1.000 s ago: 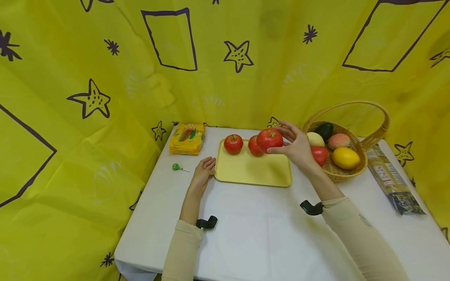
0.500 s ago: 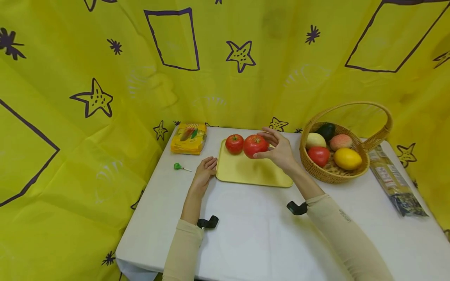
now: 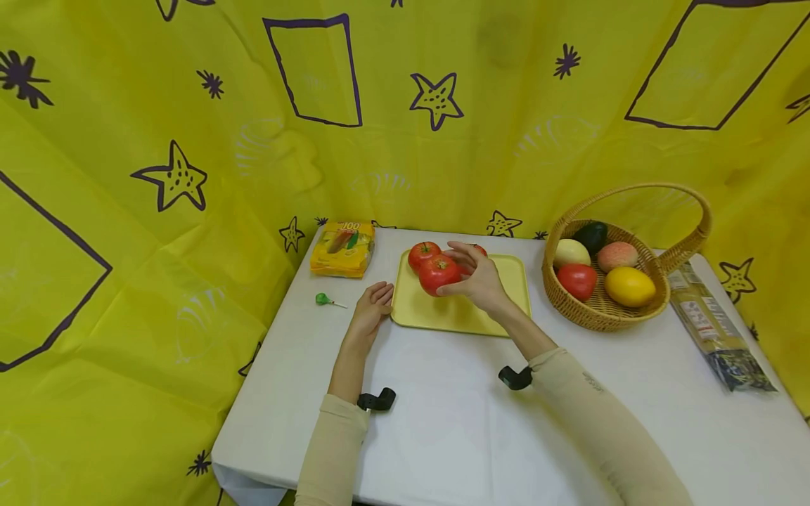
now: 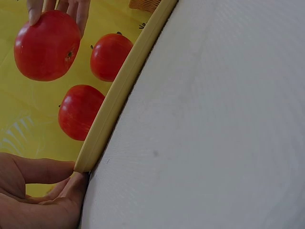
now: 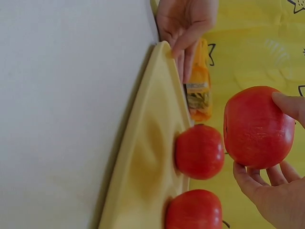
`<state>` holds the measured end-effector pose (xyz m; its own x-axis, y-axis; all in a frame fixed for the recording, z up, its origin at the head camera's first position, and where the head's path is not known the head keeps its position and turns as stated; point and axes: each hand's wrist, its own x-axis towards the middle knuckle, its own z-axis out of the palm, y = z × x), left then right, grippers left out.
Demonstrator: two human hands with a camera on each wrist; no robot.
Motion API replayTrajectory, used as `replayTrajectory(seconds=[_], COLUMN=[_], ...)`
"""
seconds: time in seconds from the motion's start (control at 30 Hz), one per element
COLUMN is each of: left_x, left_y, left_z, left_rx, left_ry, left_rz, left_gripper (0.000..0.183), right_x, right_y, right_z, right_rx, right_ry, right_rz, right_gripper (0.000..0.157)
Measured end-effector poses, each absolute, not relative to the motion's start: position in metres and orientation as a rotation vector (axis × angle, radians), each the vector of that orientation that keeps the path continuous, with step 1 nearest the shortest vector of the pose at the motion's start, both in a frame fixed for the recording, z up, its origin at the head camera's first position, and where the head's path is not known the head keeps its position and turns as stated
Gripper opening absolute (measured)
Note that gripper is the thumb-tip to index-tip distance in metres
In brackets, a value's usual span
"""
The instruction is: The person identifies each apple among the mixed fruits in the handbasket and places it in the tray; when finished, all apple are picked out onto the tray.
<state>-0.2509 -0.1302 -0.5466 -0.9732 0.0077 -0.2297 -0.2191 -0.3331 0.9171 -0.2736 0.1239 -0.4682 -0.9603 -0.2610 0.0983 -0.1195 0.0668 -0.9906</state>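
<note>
While above tray (image 3: 449, 313), red fruit (image 3: 438, 275) in right grip (image 3: 481, 282)

Red fruit (image 5: 259, 128) looks glossy, tray (image 3: 420, 310) smooth plastic

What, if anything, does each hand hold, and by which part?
Right hand: a red apple, by its sides, between thumb and fingers. Left hand: the yellow tray, by its near left corner.
</note>
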Motion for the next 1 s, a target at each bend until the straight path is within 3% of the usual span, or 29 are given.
replayTrajectory(seconds=[1.0], left_x=[-0.252], left_y=[-0.130], left_z=[-0.548], left_rx=[-0.284], left_ry=[1.732], left_rz=[2.443], left_gripper=[0.073], right_x=[-0.281], right_y=[0.082], right_z=[-0.520], right_rx=[-0.193], right_ry=[2.146], right_rz=[-2.016], right_gripper=[0.090])
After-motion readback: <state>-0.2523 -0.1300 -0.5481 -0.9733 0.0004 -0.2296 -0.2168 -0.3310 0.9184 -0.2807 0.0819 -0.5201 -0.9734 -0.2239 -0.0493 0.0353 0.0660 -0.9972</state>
